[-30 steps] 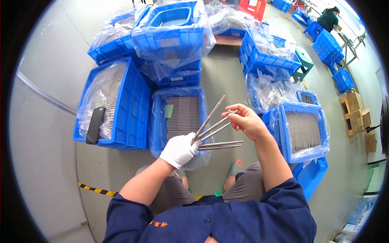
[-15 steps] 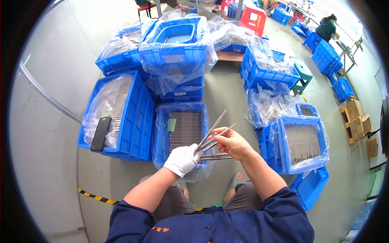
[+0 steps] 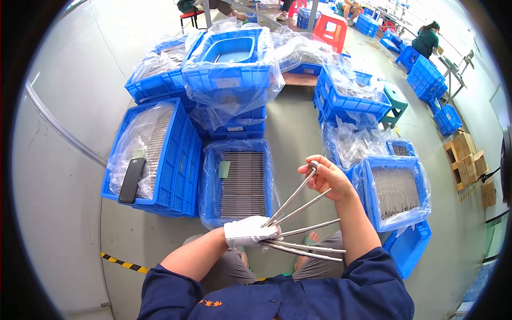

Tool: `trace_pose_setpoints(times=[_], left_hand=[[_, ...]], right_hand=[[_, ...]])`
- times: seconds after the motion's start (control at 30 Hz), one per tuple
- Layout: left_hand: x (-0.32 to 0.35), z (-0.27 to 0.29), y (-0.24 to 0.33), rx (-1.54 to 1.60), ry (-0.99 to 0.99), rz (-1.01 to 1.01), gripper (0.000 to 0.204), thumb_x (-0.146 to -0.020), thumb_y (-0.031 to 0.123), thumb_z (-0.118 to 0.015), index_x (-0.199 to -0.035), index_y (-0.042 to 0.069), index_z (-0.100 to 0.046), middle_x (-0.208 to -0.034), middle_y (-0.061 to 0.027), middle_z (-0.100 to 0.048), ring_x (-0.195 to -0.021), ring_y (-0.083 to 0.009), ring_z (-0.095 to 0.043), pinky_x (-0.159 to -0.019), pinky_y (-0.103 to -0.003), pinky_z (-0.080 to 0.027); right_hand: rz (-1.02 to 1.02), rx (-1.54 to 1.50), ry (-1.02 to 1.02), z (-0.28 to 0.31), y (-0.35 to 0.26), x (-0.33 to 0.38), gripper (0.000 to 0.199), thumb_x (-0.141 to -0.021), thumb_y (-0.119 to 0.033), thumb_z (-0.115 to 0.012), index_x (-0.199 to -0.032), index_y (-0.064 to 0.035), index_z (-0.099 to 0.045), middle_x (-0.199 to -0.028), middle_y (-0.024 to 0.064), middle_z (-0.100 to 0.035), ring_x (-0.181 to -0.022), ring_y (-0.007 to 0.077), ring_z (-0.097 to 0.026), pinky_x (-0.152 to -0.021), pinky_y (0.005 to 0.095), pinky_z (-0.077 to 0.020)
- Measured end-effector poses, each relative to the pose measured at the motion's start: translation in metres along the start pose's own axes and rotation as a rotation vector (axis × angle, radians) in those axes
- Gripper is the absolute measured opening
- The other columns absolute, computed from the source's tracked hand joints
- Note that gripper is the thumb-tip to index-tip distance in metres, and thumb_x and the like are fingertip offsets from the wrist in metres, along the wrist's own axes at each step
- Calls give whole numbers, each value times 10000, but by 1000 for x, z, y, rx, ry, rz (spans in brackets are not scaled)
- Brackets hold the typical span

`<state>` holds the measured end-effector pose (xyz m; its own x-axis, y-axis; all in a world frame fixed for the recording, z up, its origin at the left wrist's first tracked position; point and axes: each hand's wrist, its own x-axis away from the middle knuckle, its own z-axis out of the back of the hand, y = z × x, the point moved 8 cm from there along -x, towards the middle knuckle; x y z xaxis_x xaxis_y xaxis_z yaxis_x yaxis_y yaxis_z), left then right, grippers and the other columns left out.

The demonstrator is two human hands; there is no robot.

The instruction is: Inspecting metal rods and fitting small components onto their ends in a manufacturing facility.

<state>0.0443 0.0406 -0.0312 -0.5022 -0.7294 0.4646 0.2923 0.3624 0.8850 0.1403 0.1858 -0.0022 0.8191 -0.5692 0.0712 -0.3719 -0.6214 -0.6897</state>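
L hand (image 3: pixel 246 231), white glove, clamped on base of a fan of metal rods (image 3: pixel 304 232), above lap. R hand (image 3: pixel 326 177) bare, pinching tip of the top rod, other fingers loosely curled. Looks mid-batch: five-ish rods in hand, none set down yet. Crate in front (image 3: pixel 238 184) plastic-lined, packed w/ rod rows. Right crate (image 3: pixel 396 191) same. Left crate (image 3: pixel 154 152) bagged rods + black phone (image 3: pixel 131 180) on top.

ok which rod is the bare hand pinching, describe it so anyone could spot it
Start at the white-gloved left hand, which grips a fan of thin grey metal rods above the blue crate of rods. The uppermost rod is the one: only its far tip sits between the bare right hand's fingertips.
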Motion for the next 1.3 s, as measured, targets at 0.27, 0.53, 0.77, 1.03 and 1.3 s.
trace_pose_setpoints(times=[0.27, 0.53, 0.77, 1.03, 1.3], left_hand=[[5, -5, 0, 147, -67, 10, 389, -792, 463, -503, -813, 79, -563, -678, 16, -502, -635, -80, -433, -570, -241, -368], [3, -5, -5, 122, -62, -50, 383, -796, 463, -501, -812, 83, -549, -677, 22, -489, -625, -70, -414, -552, -233, -350], [8, -5, 2, 190, -108, 3, 365, -815, 443, -484, -764, 84, -522, -667, 38, -467, -641, -67, -407, -567, -232, -352], [16, -6, 14, 155, -107, -83, 344, -833, 415, -471, -754, 84, -522, -661, 34, -469, -629, -55, -413, -556, -232, -359], [20, -5, 21, 183, -113, -108, 380, -828, 419, -469, -798, 50, -552, -661, -7, -517, -625, -93, -462, -569, -254, -387]], right_hand=[[45, 5, -127, -14, -8, 7, 243, -826, -123, -528, -1058, -59, -491, -972, 158, -577, -682, 114, -550, -623, 222, -456], [9, 342, -69, -24, -10, 9, 247, -764, -63, -581, -1004, -46, -525, -959, 156, -587, -688, 101, -538, -649, 224, -445], [-26, 212, -159, -28, -3, 6, 297, -733, -83, -635, -1007, -42, -528, -950, 151, -592, -703, 101, -546, -665, 220, -442], [3, 105, -201, -36, -3, 12, 303, -705, -76, -654, -983, -48, -537, -940, 162, -591, -698, 122, -558, -639, 224, -448], [34, 351, -126, -36, -11, 14, 324, -707, -118, -664, -997, -62, -530, -934, 133, -591, -688, 118, -557, -626, 218, -450]])
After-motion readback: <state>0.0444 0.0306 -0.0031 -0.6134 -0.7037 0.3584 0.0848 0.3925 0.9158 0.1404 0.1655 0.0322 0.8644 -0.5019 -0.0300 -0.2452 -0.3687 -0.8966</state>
